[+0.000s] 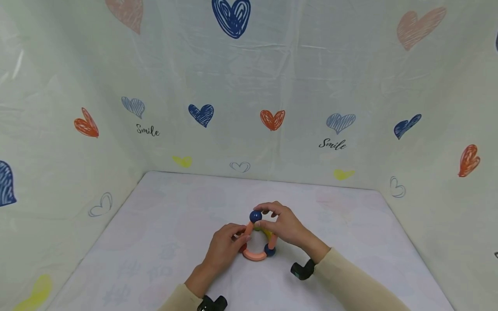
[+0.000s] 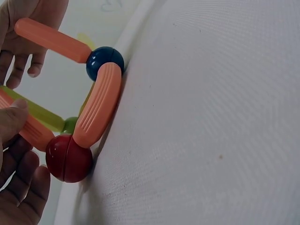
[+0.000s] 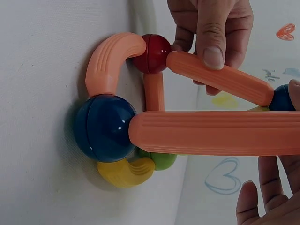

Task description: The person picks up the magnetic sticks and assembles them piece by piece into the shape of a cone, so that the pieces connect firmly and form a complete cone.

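Observation:
Both hands are on a construction of toy building sticks and balls on the table. My left hand (image 1: pixel 225 245) pinches a straight orange stick (image 3: pixel 222 77) that rises from the red ball (image 2: pixel 69 158). At the top, my right hand (image 1: pixel 285 224) holds a blue ball (image 1: pixel 255 216) between thumb and fingers, at that stick's upper end. Low down, a curved orange stick (image 2: pixel 99 105) joins the red ball to a second blue ball (image 3: pixel 105 127). Another straight orange stick (image 3: pixel 215 133) rises from this ball. A curved yellow stick (image 3: pixel 125 172) and a green ball (image 3: pixel 164 160) sit behind.
The white-covered table (image 1: pixel 175 207) extends around the hands. A pale curtain (image 1: pixel 241 77) printed with hearts encloses it at the back and sides. Each wrist carries a small black camera, such as the right wrist camera (image 1: pixel 302 270).

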Tool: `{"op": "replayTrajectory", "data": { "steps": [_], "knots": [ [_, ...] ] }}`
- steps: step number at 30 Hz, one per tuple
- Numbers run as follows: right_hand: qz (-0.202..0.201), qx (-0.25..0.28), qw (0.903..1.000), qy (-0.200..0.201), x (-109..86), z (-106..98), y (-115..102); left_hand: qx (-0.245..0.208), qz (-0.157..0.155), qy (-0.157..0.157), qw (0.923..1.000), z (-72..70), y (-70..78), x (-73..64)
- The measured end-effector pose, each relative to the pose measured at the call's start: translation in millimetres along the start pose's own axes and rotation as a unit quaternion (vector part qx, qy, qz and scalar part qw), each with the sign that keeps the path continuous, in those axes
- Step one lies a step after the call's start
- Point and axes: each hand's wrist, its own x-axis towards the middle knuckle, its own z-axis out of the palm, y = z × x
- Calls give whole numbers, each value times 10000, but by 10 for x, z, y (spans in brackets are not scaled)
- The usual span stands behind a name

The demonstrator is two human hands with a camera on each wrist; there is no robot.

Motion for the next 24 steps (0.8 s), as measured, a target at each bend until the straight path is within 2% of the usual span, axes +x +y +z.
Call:
{"op": "replayTrajectory", "data": {
  "steps": [24],
  "knots": [
    [-5, 147, 9999, 45, -17, 17, 16, 165, -149, -75, 9997, 9, 1, 9]
  ]
}}
